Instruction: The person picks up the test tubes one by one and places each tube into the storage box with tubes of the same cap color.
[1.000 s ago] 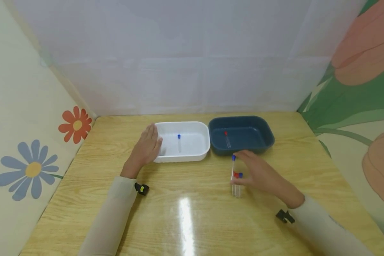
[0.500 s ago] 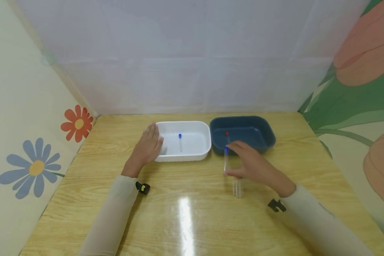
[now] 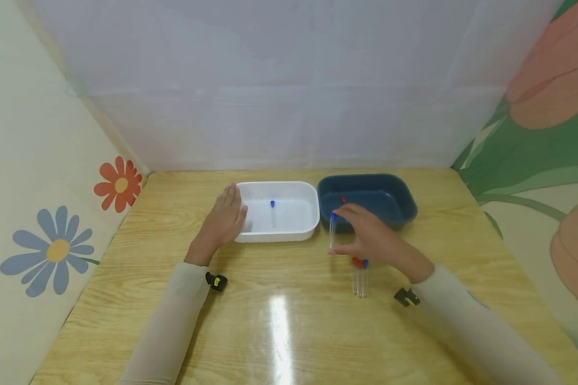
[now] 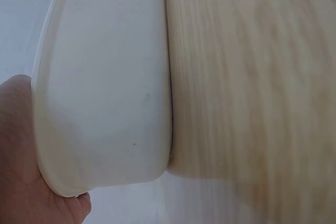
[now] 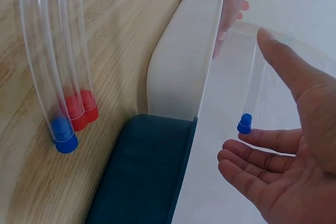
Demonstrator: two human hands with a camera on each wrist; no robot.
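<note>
My right hand (image 3: 378, 240) pinches a clear test tube with a blue cap (image 3: 332, 233) lengthwise, thumb at the bare end and index finger at the cap. In the head view the tube is over the front left corner of the dark blue basin (image 3: 404, 216). My left hand (image 3: 221, 216) rests with straight fingers along the left end of the white basin (image 3: 301, 236). Inside the white basin lies another blue-capped tube (image 3: 273, 216). A red-capped tube (image 3: 343, 199) lies in the dark blue basin, its body mostly hidden behind my right hand.
Three test tubes (image 3: 359, 280) lie side by side on the wooden table (image 3: 212, 331) below my right hand, two with red caps and one blue. The basins stand side by side, close together. A white backdrop (image 3: 270, 107) rises behind the table.
My right hand has moved left and away from me with the blue-capped tube, leaving the three tubes on the table uncovered. My left hand has stayed on the white basin.
</note>
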